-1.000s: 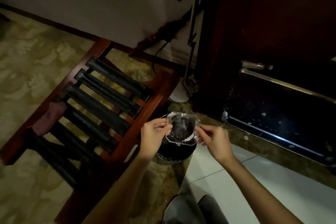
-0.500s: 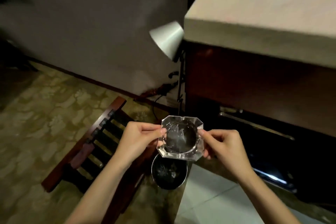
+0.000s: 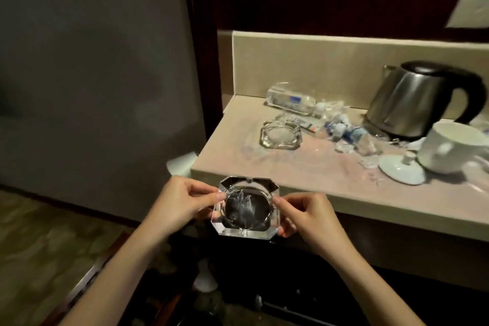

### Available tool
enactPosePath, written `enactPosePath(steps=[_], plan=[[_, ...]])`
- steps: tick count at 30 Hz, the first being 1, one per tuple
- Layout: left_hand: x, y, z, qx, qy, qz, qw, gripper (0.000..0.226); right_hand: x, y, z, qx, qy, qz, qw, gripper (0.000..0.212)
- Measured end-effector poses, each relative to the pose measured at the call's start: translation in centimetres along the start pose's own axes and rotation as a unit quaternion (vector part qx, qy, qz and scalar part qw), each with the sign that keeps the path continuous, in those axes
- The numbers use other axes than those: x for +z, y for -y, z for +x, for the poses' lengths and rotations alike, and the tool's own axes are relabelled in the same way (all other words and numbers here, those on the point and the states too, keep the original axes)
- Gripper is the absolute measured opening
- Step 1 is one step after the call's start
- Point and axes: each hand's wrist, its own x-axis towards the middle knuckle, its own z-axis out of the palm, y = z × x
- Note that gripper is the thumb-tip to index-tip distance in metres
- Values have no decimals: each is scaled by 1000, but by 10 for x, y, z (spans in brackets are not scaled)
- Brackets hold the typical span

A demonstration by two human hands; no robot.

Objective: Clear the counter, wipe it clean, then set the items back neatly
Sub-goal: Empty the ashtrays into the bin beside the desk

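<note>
Dim hotel room with a grey wall on the left and a beige stone counter (image 3: 330,180) against dark wood panelling. In front of the counter's near edge, the left hand (image 3: 180,202) and right hand (image 3: 308,216) each pinch one side of a glass ashtray (image 3: 246,210), held level between them, off the surface. On the counter, from left: a second ashtray (image 3: 280,135), a fallen water bottle (image 3: 291,99), torn wrappers (image 3: 341,128), a steel kettle (image 3: 415,99), a white lid (image 3: 402,169) and cup (image 3: 452,147). Clearing seems barely begun; wiping and resetting remain.
</note>
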Motion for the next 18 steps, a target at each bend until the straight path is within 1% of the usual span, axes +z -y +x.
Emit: enactPosePath(steps=[3, 5, 8, 10, 13, 16, 18], plan=[[16, -19, 26, 4, 34, 9, 999, 2, -27, 8, 18, 19, -12, 9, 1000, 33], [28, -27, 46, 7, 53, 37, 998, 4, -43, 10, 31, 39, -19, 16, 999, 36], [45, -32, 82, 14, 75, 64, 995, 5, -63, 6, 58, 55, -28, -15, 998, 34], [52, -34, 103, 12, 84, 80, 993, 4, -71, 2, 75, 71, -27, -38, 996, 37], [58, -30, 129, -27, 97, 80, 992, 10, -79, -5, 100, 93, -5, -66, 993, 39], [61, -20, 150, -73, 103, 23, 992, 18, -82, -12, 118, 109, 17, -71, 991, 40], [62, -16, 160, -85, 96, 23, 992, 14, -84, -16, 127, 117, 32, -69, 990, 41]])
